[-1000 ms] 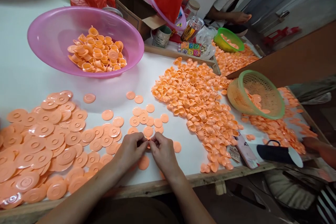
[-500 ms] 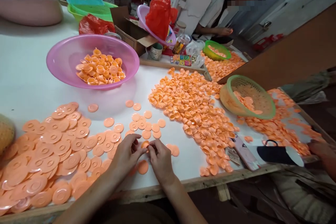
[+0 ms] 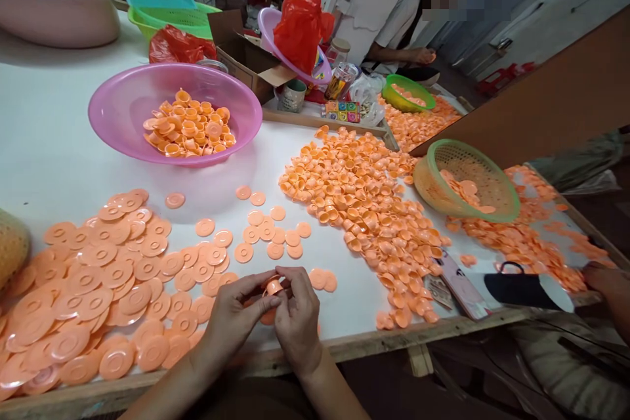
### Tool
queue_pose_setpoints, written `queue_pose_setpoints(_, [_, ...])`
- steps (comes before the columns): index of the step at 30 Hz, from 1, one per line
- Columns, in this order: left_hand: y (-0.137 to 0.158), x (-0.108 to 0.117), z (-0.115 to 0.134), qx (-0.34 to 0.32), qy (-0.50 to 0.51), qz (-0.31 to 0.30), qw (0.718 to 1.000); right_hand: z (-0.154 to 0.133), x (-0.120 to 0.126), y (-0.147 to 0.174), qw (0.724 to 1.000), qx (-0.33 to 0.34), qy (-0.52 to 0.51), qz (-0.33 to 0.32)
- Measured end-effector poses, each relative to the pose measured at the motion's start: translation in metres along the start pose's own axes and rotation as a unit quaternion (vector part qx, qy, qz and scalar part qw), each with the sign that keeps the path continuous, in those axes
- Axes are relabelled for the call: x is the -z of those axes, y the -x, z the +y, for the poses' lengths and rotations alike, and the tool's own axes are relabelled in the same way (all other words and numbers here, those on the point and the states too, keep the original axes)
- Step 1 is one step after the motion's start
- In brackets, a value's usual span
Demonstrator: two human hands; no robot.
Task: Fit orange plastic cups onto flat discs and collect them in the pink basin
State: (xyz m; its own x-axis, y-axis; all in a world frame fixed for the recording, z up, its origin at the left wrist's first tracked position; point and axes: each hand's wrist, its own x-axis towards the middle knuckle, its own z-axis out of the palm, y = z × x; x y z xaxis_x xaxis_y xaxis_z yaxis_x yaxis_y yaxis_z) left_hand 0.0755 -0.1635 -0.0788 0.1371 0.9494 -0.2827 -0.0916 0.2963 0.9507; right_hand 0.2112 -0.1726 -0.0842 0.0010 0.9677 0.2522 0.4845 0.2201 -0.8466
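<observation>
Between the fingertips of both hands is a small orange toy cup [image 3: 274, 285], close to the table's front edge. My left hand [image 3: 239, 312] pinches it from the left with thumb and fingers. My right hand [image 3: 298, 318] closes on its right side, so part of the cup is hidden. Flat round orange saucers [image 3: 98, 256] lie in a wide spread to the left, with several smaller orange discs [image 3: 266, 230] just beyond my hands. A heap of loose orange cups [image 3: 359, 190] covers the table to the right.
A pink basin [image 3: 113, 111] holds cups joined with saucers. At right are a green-rimmed basket [image 3: 492, 190], a phone [image 3: 460, 285] and a dark mask [image 3: 522, 290]. Behind stand a cardboard box [image 3: 246, 65] and a red bag [image 3: 300, 29]. Another person's hand [image 3: 420, 56] is at the back.
My hands have drawn closer together around the cup and tilted it, and its side now shows. Both sit slightly lower, covering the disc that lay below them.
</observation>
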Motion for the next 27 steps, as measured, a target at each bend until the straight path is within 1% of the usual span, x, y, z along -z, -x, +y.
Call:
queue_pose_setpoints(2, [0.001,-0.001,-0.005,0.001,-0.018,0.008,1.000,-0.001,-0.003,0.000,1.000,-0.004,0.017,0.006])
queue_pose_setpoints(3, [0.001,0.000,-0.005,0.002,-0.031,0.005,1.000,-0.001,-0.003,-0.001,1.000,-0.013,0.017,-0.006])
queue_pose_setpoints(4, [0.000,0.002,-0.003,0.001,-0.047,0.003,0.999,-0.002,-0.002,-0.005,0.999,-0.024,0.006,-0.035])
queue_pose_setpoints(5, [-0.001,0.006,0.002,-0.002,-0.068,0.012,0.998,-0.001,0.001,-0.012,0.996,-0.037,-0.012,-0.079])
queue_pose_setpoints(6, [-0.005,0.012,0.010,-0.009,-0.094,0.039,0.995,0.000,0.005,-0.021,0.990,-0.050,-0.031,-0.126])
queue_pose_setpoints(7, [-0.011,0.020,0.022,-0.021,-0.123,0.083,0.989,0.004,0.011,-0.032,0.984,-0.059,-0.043,-0.160])
queue_pose_setpoints(8, [-0.020,0.031,0.036,-0.040,-0.154,0.141,0.977,0.009,0.017,-0.045,0.982,-0.065,-0.041,-0.170])
queue_pose_setpoints(9, [-0.032,0.043,0.053,-0.061,-0.188,0.210,0.957,0.016,0.025,-0.059,0.986,-0.069,-0.021,-0.150])
queue_pose_setpoints(10, [-0.047,0.058,0.072,-0.092,-0.212,0.269,0.935,0.024,0.032,-0.074,0.992,-0.070,0.016,-0.105])
queue_pose_setpoints(11, [-0.064,0.075,0.091,-0.131,-0.231,0.327,0.907,0.034,0.040,-0.089,0.994,-0.071,0.065,-0.048])
queue_pose_setpoints(12, [-0.083,0.093,0.109,-0.166,-0.256,0.373,0.876,0.044,0.046,-0.103,0.990,-0.073,0.118,0.004])
queue_pose_setpoints(13, [-0.102,0.111,0.125,-0.205,-0.270,0.406,0.849,0.053,0.051,-0.115,0.982,-0.074,0.170,0.037])
queue_pose_setpoints(14, [-0.120,0.128,0.139,-0.226,-0.274,0.412,0.839,0.063,0.055,-0.125,0.972,-0.076,0.213,0.056])
queue_pose_setpoints(16, [-0.149,0.154,0.156,-0.209,-0.300,0.415,0.833,0.078,0.059,-0.136,0.958,-0.072,0.271,0.062])
queue_pose_setpoints(17, [-0.158,0.161,0.159,-0.200,-0.327,0.418,0.824,0.083,0.060,-0.139,0.955,-0.067,0.282,0.058])
queue_pose_setpoints(18, [-0.162,0.162,0.157,-0.202,-0.367,0.421,0.804,0.087,0.061,-0.139,0.956,-0.059,0.284,0.053])
queue_pose_setpoints(19, [-0.163,0.158,0.152,-0.222,-0.413,0.417,0.779,0.090,0.061,-0.137,0.958,-0.051,0.279,0.050])
queue_pose_setpoints(20, [-0.160,0.148,0.143,-0.258,-0.457,0.396,0.753,0.092,0.062,-0.134,0.961,-0.044,0.270,0.049])
queue_pose_setpoints(21, [-0.154,0.134,0.130,-0.301,-0.495,0.348,0.737,0.093,0.064,-0.131,0.964,-0.039,0.258,0.047])
queue_pose_setpoints(22, [-0.145,0.116,0.115,-0.343,-0.524,0.283,0.726,0.093,0.065,-0.128,0.968,-0.040,0.244,0.046])
queue_pose_setpoints(23, [-0.135,0.097,0.098,-0.369,-0.538,0.189,0.734,0.091,0.066,-0.126,0.972,-0.047,0.225,0.047])
queue_pose_setpoints(24, [-0.123,0.077,0.079,-0.375,-0.551,0.088,0.741,0.089,0.067,-0.123,0.977,-0.061,0.200,0.047])
queue_pose_setpoints(26, [-0.100,0.044,0.045,-0.361,-0.573,-0.014,0.735,0.080,0.063,-0.119,0.985,-0.094,0.140,0.037])
queue_pose_setpoints(27, [-0.089,0.033,0.030,-0.354,-0.579,-0.045,0.734,0.075,0.060,-0.118,0.988,-0.101,0.110,0.027])
